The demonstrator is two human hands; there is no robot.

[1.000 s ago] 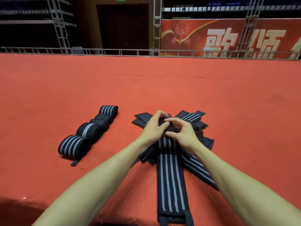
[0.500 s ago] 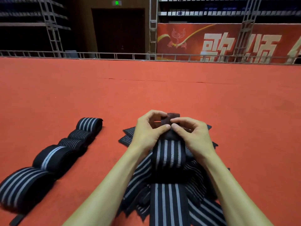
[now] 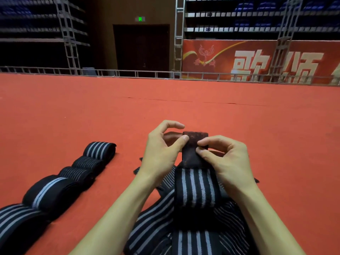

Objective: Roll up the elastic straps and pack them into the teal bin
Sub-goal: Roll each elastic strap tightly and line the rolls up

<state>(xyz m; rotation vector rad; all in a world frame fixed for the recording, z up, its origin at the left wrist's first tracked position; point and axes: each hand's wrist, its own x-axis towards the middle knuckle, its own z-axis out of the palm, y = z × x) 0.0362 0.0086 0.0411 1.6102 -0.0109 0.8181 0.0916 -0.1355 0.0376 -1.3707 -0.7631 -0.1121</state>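
Note:
A black elastic strap with grey stripes (image 3: 196,190) hangs lifted in front of me, its dark fastener end (image 3: 193,150) uppermost. My left hand (image 3: 161,153) pinches the left edge of that end with thumb and fingers. On the right edge my right hand (image 3: 226,161) pinches it the same way. Under my forearms lies a loose pile of unrolled striped straps (image 3: 156,227). Several rolled straps (image 3: 77,173) stand in a diagonal row at the left. No teal bin is in view.
Everything lies on a wide red carpet (image 3: 257,126) that stretches far ahead. A metal railing (image 3: 147,73) borders its far edge, with a dark doorway, truss towers and a red banner (image 3: 257,61) behind it.
Both hands have raised the strap's fastener end higher off the pile. The view has shifted, so the rolled straps now sit lower and further left.

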